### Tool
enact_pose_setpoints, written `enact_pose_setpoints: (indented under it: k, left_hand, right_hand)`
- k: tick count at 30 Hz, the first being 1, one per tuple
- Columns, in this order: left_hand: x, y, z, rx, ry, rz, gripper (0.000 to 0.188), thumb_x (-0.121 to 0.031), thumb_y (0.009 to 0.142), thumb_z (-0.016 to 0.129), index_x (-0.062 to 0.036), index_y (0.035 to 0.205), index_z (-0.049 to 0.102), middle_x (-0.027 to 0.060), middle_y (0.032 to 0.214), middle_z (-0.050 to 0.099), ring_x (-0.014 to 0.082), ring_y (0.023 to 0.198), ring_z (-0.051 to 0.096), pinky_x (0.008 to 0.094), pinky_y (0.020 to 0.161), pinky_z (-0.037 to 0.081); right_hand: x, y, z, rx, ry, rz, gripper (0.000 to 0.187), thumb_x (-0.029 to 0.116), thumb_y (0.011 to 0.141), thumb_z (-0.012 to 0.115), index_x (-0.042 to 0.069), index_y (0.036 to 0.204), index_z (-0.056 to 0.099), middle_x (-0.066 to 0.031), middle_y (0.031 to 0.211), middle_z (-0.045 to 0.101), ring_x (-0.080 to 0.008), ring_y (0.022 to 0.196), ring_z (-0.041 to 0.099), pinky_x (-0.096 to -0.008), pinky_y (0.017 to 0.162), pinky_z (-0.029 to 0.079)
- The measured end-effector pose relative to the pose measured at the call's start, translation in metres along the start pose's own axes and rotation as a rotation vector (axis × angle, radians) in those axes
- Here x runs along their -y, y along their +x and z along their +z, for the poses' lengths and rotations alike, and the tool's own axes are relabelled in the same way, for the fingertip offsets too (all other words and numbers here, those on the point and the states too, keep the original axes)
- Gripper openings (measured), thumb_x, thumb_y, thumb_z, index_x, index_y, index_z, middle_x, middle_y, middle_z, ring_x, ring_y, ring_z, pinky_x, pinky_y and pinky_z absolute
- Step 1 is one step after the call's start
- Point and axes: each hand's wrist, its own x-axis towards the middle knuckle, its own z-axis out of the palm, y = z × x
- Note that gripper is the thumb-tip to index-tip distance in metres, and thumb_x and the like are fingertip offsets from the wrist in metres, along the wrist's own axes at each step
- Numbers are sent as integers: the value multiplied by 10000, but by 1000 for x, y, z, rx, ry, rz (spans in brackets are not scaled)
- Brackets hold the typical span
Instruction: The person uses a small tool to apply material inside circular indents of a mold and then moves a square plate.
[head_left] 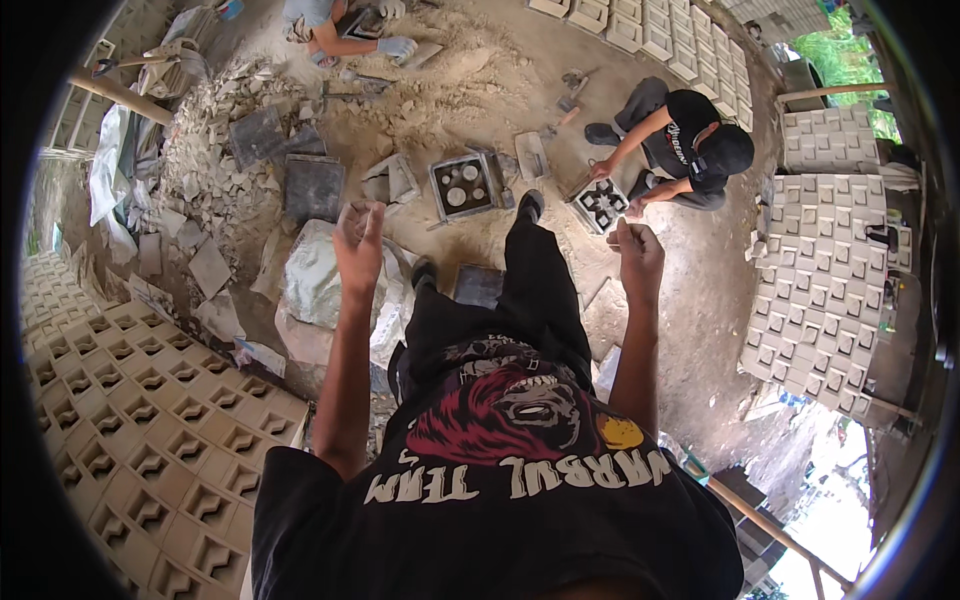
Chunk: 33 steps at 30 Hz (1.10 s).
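Note:
My left hand [360, 238] is raised, its fingers curled into a fist with nothing visible in it. Level with it on the other side, my right hand [637, 252] is also curled closed, and no object shows in it. On the ground ahead, between the two hands, sits a square metal mould [470, 213] with pale round pieces inside. Just beyond my right hand, a crouching co-worker [690, 145] holds a square frame containing a patterned block [600, 205]. Both my hands are apart from these things.
Rubble [205, 150] and dark square plates [313, 187] lie at the left, near a white sack [325, 272]. Patterned blocks are stacked at the left [150, 420] and right [815, 290]. Another person [330, 35] with gloves works at the far left beside loose sand [470, 70].

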Motion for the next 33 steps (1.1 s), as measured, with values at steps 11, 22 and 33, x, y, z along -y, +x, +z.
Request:
enact_pose_setpoints:
  k: [11,22,33]
  left_hand:
    - [31,54,49,-304,58,-24,311,-204,921,645,4,1137,561,92,1048,618,155,997,565,319,890,437]
    - [359,196,206,26,362,-140,325,-262,904,642,-33,1132,601,144,1125,626,242,1093,602,376,929,465]
    - [691,288,281,331,965,108,616,-497,967,415,-6,1339,436,211,1381,443,382,1318,378,498,1087,280]
  right_hand:
    - [-39,162,48,288,-79,-108,321,300,910,666,-15,877,617,-31,707,621,-65,651,528,-256,615,441]
    - [-430,404,290,720,-547,-96,419,367,859,658,-24,1007,671,-230,935,693,-371,891,680,-424,766,530]
    - [-693,476,451,572,-916,-203,622,326,847,663,-81,1258,433,-318,1148,593,-446,1089,585,-481,931,480]
